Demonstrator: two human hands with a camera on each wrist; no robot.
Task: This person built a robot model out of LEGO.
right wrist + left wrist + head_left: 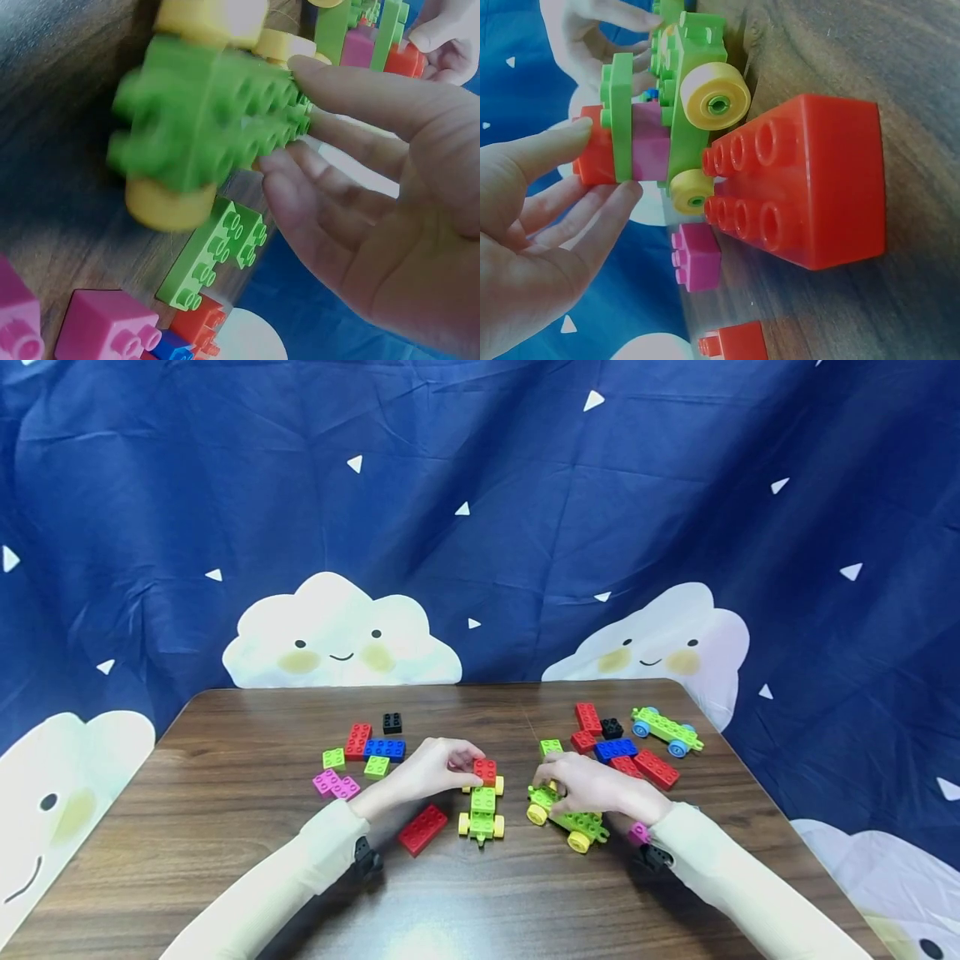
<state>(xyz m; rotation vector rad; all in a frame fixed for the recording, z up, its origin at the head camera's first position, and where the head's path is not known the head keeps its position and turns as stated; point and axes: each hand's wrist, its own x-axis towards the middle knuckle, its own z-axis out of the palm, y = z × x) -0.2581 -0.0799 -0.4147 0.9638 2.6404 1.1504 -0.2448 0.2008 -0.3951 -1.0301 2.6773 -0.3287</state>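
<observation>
Red block (485, 772) is pinched by the left hand (441, 767), atop the left toy car (482, 802) on the table (247, 793); right car (577, 822), nearby, is gripped by the right hand (592, 781); block's best pressed straight down tbh

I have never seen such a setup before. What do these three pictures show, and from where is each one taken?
There is no machine here: a person works with bare hands. The wide picture comes from a camera on the head; the two close ones come from cameras on the left and right wrists. On the wooden table lie loose toy bricks and a green base with blue wheels. The left hand pinches a red brick atop a yellow-wheeled toy car. The right hand holds another yellow-wheeled green base.
</observation>
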